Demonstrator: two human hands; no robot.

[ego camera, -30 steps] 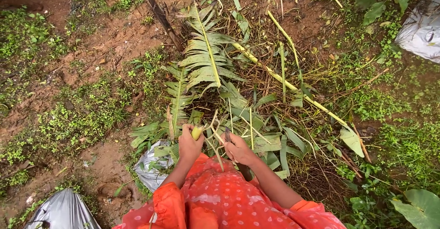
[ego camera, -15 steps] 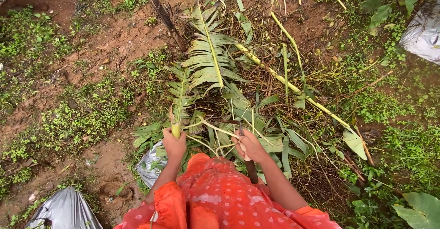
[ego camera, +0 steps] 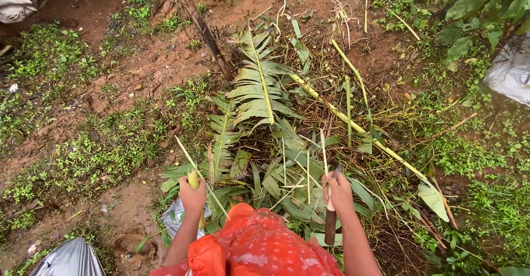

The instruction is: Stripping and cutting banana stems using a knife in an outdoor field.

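Both hands have drawn apart: left hand [ego camera: 192,194] grips a pale leaf rib [ego camera: 194,172], right hand [ego camera: 338,192] clasps a knife [ego camera: 330,225] and thin strip [ego camera: 324,157].

Outdoor garden plot: bare red soil [ego camera: 138,66], weeds [ego camera: 83,160], cut palm fronds [ego camera: 256,88].

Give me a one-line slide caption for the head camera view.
Left hand grips a thin yellow-green stalk; right hand holds a wooden-handled knife above cut leaves on soil.
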